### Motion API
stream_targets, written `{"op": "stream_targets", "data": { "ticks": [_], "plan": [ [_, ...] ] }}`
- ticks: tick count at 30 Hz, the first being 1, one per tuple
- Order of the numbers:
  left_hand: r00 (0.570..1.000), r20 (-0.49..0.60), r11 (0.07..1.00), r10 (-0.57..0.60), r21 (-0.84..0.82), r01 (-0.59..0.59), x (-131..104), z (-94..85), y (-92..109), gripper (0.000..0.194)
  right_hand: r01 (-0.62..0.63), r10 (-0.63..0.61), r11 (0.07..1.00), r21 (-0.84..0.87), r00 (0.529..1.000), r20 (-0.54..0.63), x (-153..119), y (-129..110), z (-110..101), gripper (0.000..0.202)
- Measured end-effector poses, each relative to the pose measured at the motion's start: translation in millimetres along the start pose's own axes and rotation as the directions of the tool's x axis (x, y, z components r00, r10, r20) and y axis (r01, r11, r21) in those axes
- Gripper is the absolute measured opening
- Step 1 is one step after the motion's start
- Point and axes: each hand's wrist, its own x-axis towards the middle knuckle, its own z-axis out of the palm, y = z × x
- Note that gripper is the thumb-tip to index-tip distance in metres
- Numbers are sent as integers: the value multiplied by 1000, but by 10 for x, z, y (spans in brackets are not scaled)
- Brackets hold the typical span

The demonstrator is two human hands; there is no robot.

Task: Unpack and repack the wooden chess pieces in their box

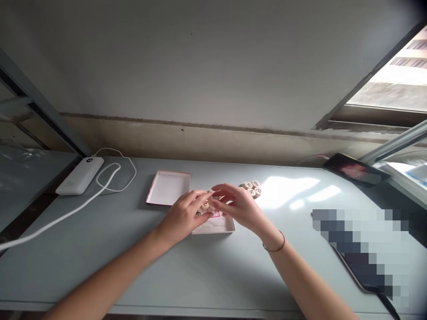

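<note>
1. Head view: the left hand [185, 215] and right hand [238, 205] meet over a shallow white cardboard box [215, 226], fingers pinching round wooden game pieces [206, 204].
2. More round wooden discs [252, 188] lie just beyond the right hand on the pale table [200, 275].

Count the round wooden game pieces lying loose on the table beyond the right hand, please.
4 wooden game pieces sit clustered on the table, just beyond the right hand. More lie under both hands, partly hidden.
</note>
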Motion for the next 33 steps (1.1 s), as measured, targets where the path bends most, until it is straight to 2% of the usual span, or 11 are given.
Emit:
{"op": "stream_targets", "data": {
  "ticks": [4, 7, 12, 16, 20, 22, 25, 29, 33],
  "plan": [
    [997, -76, 998, 17, -53, -21, 22, 74, 64, 31, 25, -26, 986, 167, 1000, 3, -43, 46, 66, 34],
    [998, -66, 998, -11, -57, 7, -53, 116, 42, 27, 8, -1, 986, 165, 999, -41, -42, 137, 9, 36],
    [997, -42, 998, -57, 13, 58, -161, 199, -18, 9, -26, 35, 995, 101, 996, -87, -59, 242, -72, 31],
    [998, -7, 987, -70, 147, 70, -162, 241, -19, 7, 66, -67, 998, -11, 997, -35, -93, 223, -69, 17],
    [994, 39, 978, -103, 188, 94, -145, 197, -6, 7, 136, -123, 975, -173, 989, 82, -141, 166, -11, 22],
    [992, 73, 978, -107, 190, 92, -135, 148, -8, 6, 167, -148, 946, -279, 985, 88, -151, 156, 42, 20],
    [982, 142, 978, -122, 189, 94, -116, 64, -18, 6, 222, -209, 883, -413, 975, 75, -143, 184, 137, 4],
    [970, 201, 976, -136, 197, 96, -102, -23, -36, 6, 300, -279, 820, -488, 953, 118, -124, 241, 225, 5],
    [958, 236, 969, -161, 220, 109, -110, -49, -53, 8, 371, -351, 733, -570, 924, 151, -116, 256, 222, 2]
  ]
}}
